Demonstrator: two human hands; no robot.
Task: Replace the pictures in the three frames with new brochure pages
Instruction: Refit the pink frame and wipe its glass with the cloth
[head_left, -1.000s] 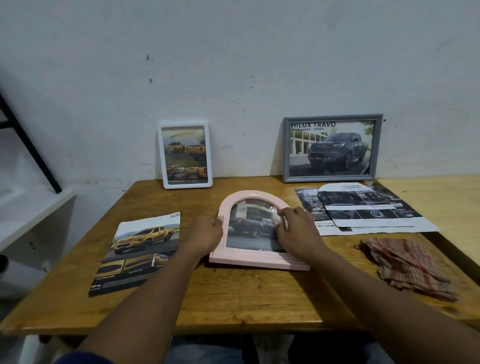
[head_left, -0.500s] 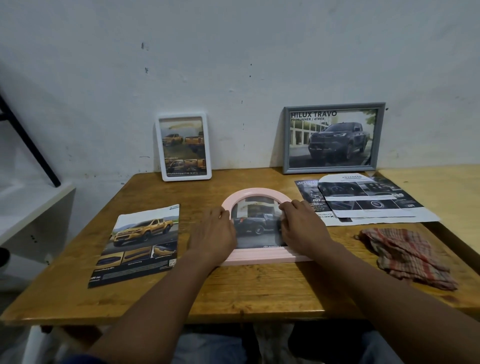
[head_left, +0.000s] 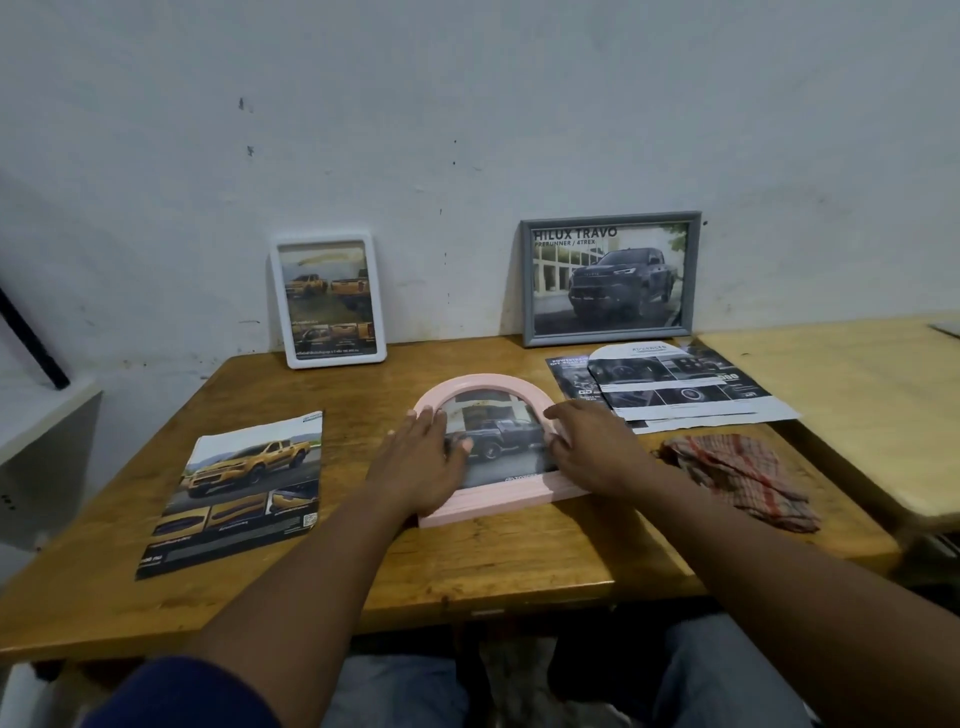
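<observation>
A pink arched frame (head_left: 488, 382) lies on the wooden table (head_left: 519, 566) in front of me, with a picture of a dark pickup (head_left: 498, 434) in it. My left hand (head_left: 421, 462) lies flat over its left side, fingers straight, the thumb on the picture. My right hand (head_left: 592, 447) rests on the right rim with its fingertips at the picture's edge. A white frame (head_left: 327, 301) and a grey frame (head_left: 610, 278) lean on the wall, both with truck pictures. A brochure with a yellow truck (head_left: 244, 488) lies to the left.
Loose dark brochure pages (head_left: 675, 389) lie at the back right, one cut to an arch shape. A checked cloth (head_left: 737, 478) is crumpled at the right. A lighter table (head_left: 831, 395) adjoins on the right, and a white shelf (head_left: 41, 415) stands at the left.
My left hand has slid from the frame's left edge onto its face. The pink frame now lies flatter. My right hand stays at the right rim.
</observation>
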